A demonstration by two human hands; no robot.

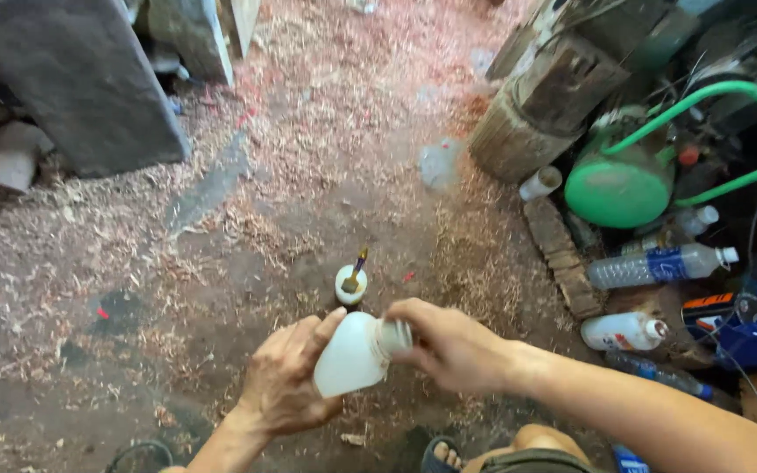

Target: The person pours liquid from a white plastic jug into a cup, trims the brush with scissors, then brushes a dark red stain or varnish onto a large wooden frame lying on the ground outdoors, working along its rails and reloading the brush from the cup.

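Your left hand (284, 378) wraps the white plastic bottle (352, 355), tilted above the sawdust-strewn floor (133, 263); your right hand (450, 343) closes on its cap (393, 335); just beyond stands a small pot (350, 285) with a brush (356, 269).

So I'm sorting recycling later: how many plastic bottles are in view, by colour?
White opaque plastic bottles: 3, one held, one by the log, one red-capped
Clear plastic bottles: 3
Total: 6
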